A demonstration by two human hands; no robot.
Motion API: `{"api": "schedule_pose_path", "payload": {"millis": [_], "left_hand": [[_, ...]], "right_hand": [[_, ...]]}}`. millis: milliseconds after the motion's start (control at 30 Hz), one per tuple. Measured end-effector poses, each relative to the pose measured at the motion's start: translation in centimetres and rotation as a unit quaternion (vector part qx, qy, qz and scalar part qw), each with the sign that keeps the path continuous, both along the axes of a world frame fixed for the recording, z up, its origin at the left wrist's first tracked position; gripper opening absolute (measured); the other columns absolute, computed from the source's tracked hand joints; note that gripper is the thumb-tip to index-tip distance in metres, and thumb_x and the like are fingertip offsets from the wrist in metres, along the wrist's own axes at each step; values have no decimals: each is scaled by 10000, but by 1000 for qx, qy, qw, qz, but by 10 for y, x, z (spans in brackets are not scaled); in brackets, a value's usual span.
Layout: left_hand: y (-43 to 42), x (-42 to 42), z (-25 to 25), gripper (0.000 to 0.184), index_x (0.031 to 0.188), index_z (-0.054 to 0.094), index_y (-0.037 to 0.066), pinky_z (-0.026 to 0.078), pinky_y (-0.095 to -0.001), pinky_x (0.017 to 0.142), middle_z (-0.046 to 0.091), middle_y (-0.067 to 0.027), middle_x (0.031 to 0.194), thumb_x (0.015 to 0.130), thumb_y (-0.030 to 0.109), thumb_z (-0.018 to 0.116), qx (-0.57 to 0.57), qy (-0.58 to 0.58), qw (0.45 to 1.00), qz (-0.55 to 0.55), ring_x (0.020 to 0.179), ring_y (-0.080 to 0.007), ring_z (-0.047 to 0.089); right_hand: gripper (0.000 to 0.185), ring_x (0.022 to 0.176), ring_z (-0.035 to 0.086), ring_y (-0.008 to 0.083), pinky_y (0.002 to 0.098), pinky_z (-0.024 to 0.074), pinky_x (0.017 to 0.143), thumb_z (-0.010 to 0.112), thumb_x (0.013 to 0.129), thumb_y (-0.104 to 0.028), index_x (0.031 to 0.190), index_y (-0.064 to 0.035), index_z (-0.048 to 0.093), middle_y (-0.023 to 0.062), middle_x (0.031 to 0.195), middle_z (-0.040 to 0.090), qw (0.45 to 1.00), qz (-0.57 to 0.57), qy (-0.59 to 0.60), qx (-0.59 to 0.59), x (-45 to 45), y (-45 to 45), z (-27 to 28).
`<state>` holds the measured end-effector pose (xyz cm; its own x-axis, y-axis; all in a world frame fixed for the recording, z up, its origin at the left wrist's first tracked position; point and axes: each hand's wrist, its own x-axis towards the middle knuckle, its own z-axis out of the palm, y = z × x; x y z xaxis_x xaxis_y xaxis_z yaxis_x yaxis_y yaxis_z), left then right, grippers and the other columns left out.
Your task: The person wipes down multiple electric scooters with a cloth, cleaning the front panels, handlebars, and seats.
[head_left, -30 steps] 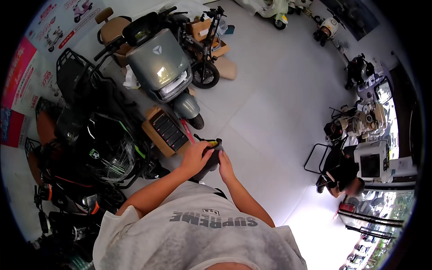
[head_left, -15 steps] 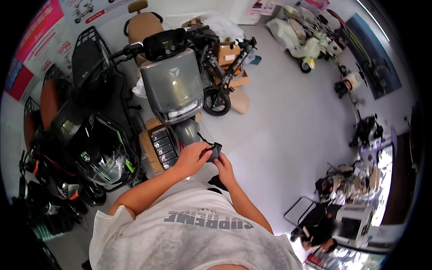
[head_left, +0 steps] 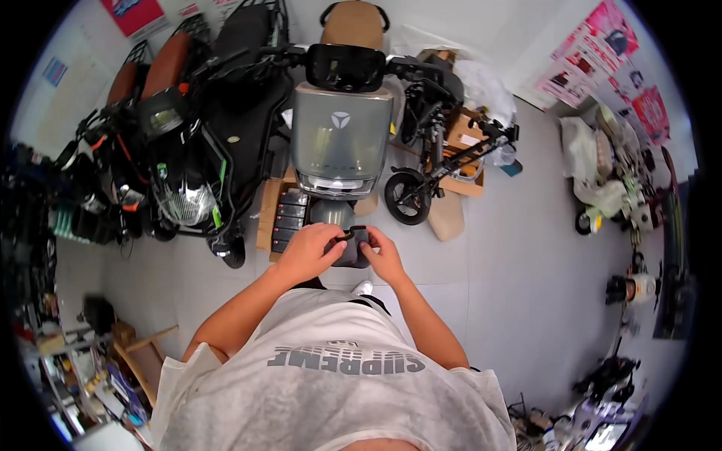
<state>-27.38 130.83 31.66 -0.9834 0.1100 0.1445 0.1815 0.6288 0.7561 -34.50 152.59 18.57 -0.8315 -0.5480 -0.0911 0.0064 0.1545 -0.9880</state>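
My left hand (head_left: 308, 249) and my right hand (head_left: 384, 256) are together in front of my chest. Between them is a small dark grey item (head_left: 352, 255) with a black upper edge, pouch-like in shape; its exact kind is not clear. The left fingers and thumb pinch its upper left edge, while the right thumb and fingers grip its right side. Just beyond the hands stands a grey electric scooter (head_left: 342, 139) with its front towards me. A cardboard box (head_left: 268, 214) of dark packs sits on the floor beside its front wheel.
Black electric scooters (head_left: 188, 173) stand in a row on the left. To the right are a small folding bike (head_left: 410, 195), an open carton (head_left: 466, 139) and a beige scooter seat (head_left: 447, 216). A pale green scooter (head_left: 602, 192) is by the right wall. A cluttered shelf (head_left: 83, 376) occupies the lower left.
My view has swung to the right, bringing the grey scooter nearer the middle. The dark grey item now hangs lower and shows more of its face between my hands; both still hold it.
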Motion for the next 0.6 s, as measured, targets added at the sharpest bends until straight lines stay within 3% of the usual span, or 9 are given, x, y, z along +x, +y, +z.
{"api": "schedule_pose_path", "payload": {"millis": [67,200,433,533,600], "left_hand": [[4,0,2,190,988,653,11,510,-409,744,674,-156,891,927,188,682,-3,-18,999,48,835,-332,665],[3,-2,-5,200,966,640,19,496,-425,696,659,-137,827,933,215,663,-5,-16,989,145,779,-315,653],[-21,-23,-12,180,985,651,20,508,-400,713,676,-129,847,944,195,659,31,-75,976,204,787,-302,664],[-41,-41,-18,187,1022,654,9,510,-362,688,691,-142,846,951,181,669,38,-3,976,214,767,-286,673],[-55,-53,-15,186,1017,653,5,510,-363,692,689,-145,845,951,179,669,41,4,975,217,773,-286,675]], "right_hand": [[246,872,652,179,298,516,802,692,934,-102,1158,-3,678,97,1013,682,999,4,33,8,-21,3,-5],[180,780,580,180,306,477,716,720,900,-104,1017,18,659,77,897,577,997,4,76,13,-51,-3,1],[206,760,560,202,313,450,682,774,837,-102,917,7,618,78,852,540,992,5,124,27,-79,-20,21],[243,863,600,267,361,488,771,792,766,-85,816,-13,565,87,966,636,977,12,182,113,-88,-31,47],[294,1002,613,332,424,494,895,787,708,-74,723,-36,496,96,1107,708,921,-7,381,77,-89,-43,61]]}}
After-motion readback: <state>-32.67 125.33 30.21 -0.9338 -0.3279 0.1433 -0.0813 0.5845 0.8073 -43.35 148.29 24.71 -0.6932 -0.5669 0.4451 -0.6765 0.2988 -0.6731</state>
